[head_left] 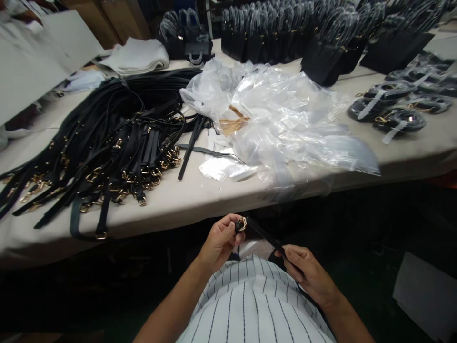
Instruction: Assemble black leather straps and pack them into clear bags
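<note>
Just off the table's front edge, my left hand [222, 239] pinches a black strap beside its gold buckle [242, 224]. My right hand [306, 269] is closed around a black strap [266, 233] lower and to the right; its upper end comes close to the buckle. Whether the strap passes through the buckle cannot be made out. Part of the strap hangs below my right hand along the forearm. On the table's left side lies a large pile of black straps [107, 128] with gold buckles at their near ends.
Clear plastic bags [285, 114] are heaped mid-table [200, 195], with a brown paper piece [233, 123] among them. Rows of black handbags [264, 45] stand behind. Coiled wrapped straps [400, 121] lie at the right. A folded white cloth [137, 55] is at the back left.
</note>
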### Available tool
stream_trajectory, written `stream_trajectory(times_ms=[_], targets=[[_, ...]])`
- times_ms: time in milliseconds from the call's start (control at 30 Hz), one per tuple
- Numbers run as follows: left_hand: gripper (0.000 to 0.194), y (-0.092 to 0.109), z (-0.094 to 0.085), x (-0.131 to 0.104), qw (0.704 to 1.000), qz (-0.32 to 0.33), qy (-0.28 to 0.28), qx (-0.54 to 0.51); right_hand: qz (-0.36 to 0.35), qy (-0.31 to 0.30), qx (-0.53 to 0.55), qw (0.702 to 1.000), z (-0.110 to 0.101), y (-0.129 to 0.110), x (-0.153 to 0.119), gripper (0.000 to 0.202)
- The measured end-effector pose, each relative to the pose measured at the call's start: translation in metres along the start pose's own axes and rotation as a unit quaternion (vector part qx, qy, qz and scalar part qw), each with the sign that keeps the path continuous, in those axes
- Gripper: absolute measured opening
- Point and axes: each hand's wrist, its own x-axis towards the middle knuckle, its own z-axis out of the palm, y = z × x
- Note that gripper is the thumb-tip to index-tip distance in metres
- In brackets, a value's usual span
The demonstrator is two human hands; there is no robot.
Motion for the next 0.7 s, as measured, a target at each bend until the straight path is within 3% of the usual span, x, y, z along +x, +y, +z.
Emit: stream_trajectory(times_ms=[300, 567, 700], targets=[[0.023, 0.003, 0.002, -0.001, 0.999, -0.031, -0.004, 0.015, -0.015, -0.024, -0.041, 0.999, 0.001, -0.002, 0.004, 0.038], [0.024, 0.014, -0.007, 0.002, 0.989, -0.124, -0.073, -0.023, -0.051, -0.066, -0.067, 0.994, -0.003, -0.001, 0.023, 0.041], [0.030, 0.006, -0.001, 0.002, 0.983, -0.156, -0.080, 0.043, -0.056, -0.091, -0.047, 0.993, 0.004, 0.009, 0.033, 0.042]])
